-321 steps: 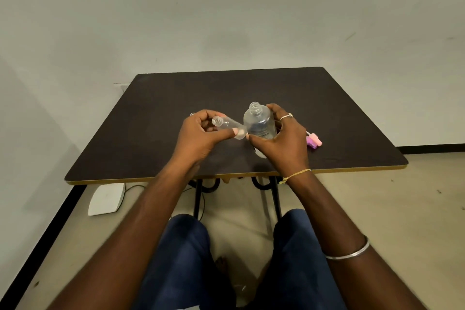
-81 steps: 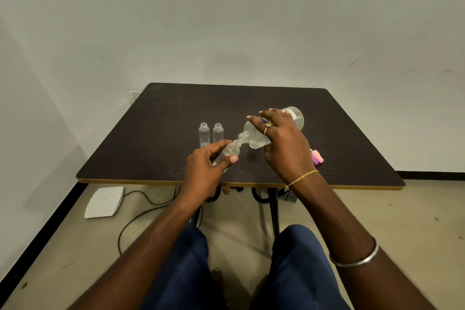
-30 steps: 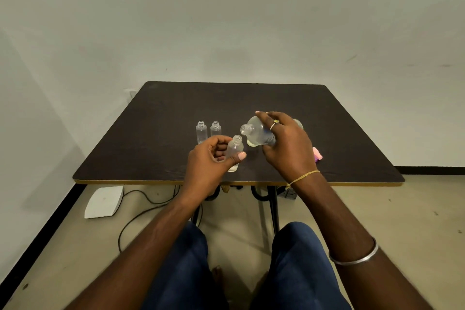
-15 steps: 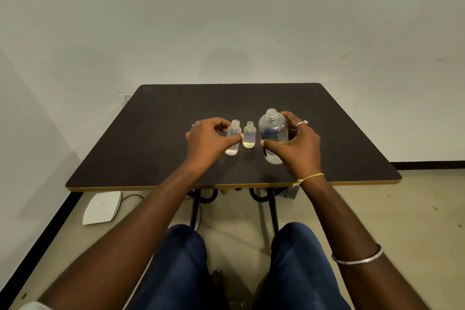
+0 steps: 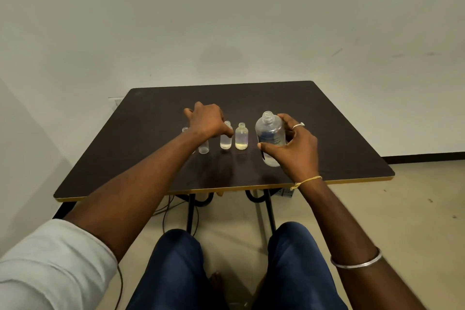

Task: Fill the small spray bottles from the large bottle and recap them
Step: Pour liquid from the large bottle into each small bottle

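Note:
My right hand (image 5: 295, 151) grips the large clear bottle (image 5: 269, 131), which stands upright and uncapped on the dark table (image 5: 339, 133). To its left stand two uncapped small bottles, one (image 5: 241, 136) and another (image 5: 225, 139), each with a little liquid at the bottom. My left hand (image 5: 206, 120) hovers over the row, its thumb against the second of these. Its fingers are hidden behind its back. Further left stand two more small bottles, one (image 5: 203, 148) with its top behind my wrist and another (image 5: 185, 129) of which only the neck shows.
The table's yellow front edge (image 5: 226, 187) is close to my knees. Black table legs and cables (image 5: 164, 209) are underneath. A pale wall stands behind the table. No caps are in sight.
The small bottle that my left hand held now stands beside the other filled one, and the hand has shifted left over the row. My right hand has stood the large bottle upright.

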